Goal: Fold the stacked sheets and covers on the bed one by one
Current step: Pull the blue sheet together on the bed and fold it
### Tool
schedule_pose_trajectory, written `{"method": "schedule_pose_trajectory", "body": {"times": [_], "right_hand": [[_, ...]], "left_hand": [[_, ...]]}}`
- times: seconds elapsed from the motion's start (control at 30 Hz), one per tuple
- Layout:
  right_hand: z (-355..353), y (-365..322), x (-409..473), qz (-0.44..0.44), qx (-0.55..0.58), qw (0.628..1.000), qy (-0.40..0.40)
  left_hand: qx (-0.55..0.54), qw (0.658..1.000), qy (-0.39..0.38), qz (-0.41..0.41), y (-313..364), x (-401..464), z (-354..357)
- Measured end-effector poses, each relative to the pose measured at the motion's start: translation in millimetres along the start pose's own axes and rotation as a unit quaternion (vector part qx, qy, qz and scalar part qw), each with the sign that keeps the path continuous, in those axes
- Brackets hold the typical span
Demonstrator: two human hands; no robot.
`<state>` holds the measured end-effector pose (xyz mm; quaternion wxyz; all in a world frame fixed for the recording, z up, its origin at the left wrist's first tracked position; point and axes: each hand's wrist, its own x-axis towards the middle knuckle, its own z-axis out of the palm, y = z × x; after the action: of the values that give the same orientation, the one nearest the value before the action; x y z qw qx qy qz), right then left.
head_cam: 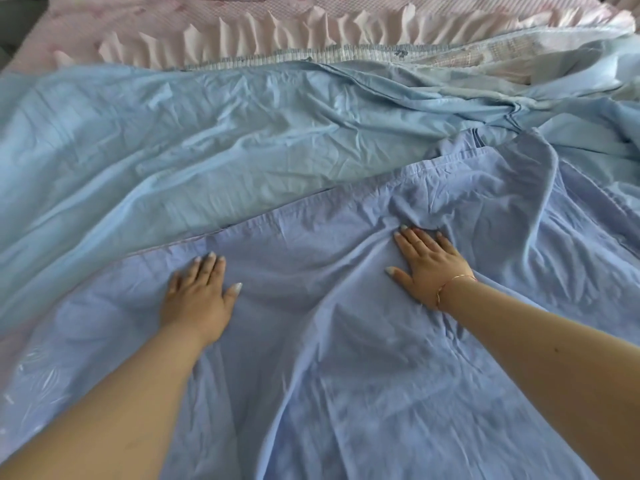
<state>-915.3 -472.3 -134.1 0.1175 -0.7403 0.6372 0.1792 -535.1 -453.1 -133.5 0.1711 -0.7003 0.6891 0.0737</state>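
A home bedroom: bed [31,43] under blue sheets [207,133] and a pink ruffled cover [277,26].

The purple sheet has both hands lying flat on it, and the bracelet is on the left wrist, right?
Nearly. Both the left hand and the right hand do lie flat on the purple sheet, but the head view shows the bracelet on the right wrist.

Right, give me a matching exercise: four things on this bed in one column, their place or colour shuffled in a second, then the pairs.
1. lavender sheet
2. light blue sheet
3. frilled cover
4. bracelet

A. pink, at the far edge
B. on the right hand's wrist
C. under both palms, left hand included
D. spread across the middle

Pairs: 1-C, 2-D, 3-A, 4-B
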Motion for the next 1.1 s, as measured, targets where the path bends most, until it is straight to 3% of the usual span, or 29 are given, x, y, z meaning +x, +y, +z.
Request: {"method": "schedule_pose_trajectory", "body": {"times": [0.1,0.3,0.47,0.6,0.83,0.93,1.03,1.1], "right_hand": [[-7.7,-25.7,-12.3,0.011,0.025,1.000,0.001],[6.6,-83.8,-68.5,-0.152,0.037,0.983,0.095],[29.7,-86.5,-78.0,-0.142,0.025,0.986,0.079],[33.3,-83.8,-77.2,-0.139,0.043,0.985,0.091],[33.9,-71.4,-83.1,-0.122,0.065,0.985,0.106],[35.2,-63.7,-84.1,-0.109,0.059,0.988,0.096],[30.2,-66.4,-85.6,-0.085,0.077,0.987,0.111],[22.1,-86.0,-83.4,-0.063,0.102,0.979,0.164]], "left_hand": [[-0.048,0.998,0.035,-0.005,-2.7,-6.5,-1.9],[-0.135,0.983,0.126,0.012,-14.6,-13.9,-7.3],[-0.235,0.961,0.142,-0.028,-15.4,20.2,-43.5],[-0.185,0.977,0.105,-0.020,-24.0,39.7,-45.2],[-0.137,0.982,0.130,-0.006,-51.6,59.0,-59.6],[-0.157,0.977,0.137,-0.044,-53.6,67.1,-59.6],[-0.182,0.960,0.190,-0.099,-40.9,61.1,-56.2],[-0.191,0.940,0.276,-0.067,-12.1,40.0,-46.5]]}}
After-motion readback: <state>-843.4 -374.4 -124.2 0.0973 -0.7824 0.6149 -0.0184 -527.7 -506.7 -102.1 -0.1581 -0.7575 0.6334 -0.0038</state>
